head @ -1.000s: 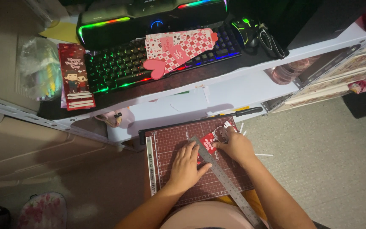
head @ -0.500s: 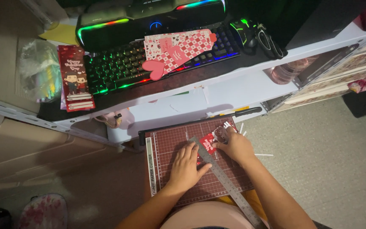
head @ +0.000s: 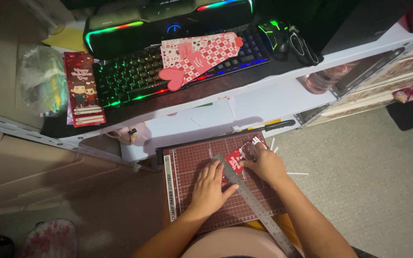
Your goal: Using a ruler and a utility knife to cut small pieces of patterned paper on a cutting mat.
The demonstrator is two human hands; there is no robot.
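The left hand [head: 210,187] lies flat, fingers spread and open, pressing on the dark red cutting mat [head: 187,165] and against the near edge of the metal ruler [head: 254,203]. The ruler runs diagonally across the mat, from its centre toward the lower right. The right hand [head: 266,165] rests on the far side of the ruler, fingertips pinched on a small red card piece [head: 235,161] that lies on the mat, touching the ruler's upper end. The mat carries a hinged cutter arm with a black handle [head: 278,125] along its far edge. Above, on the white bench [head: 283,95], sit a backlit keyboard [head: 135,79], a checkered pink card [head: 199,55], a red bookmark card [head: 83,88] and black scissors [head: 303,48].
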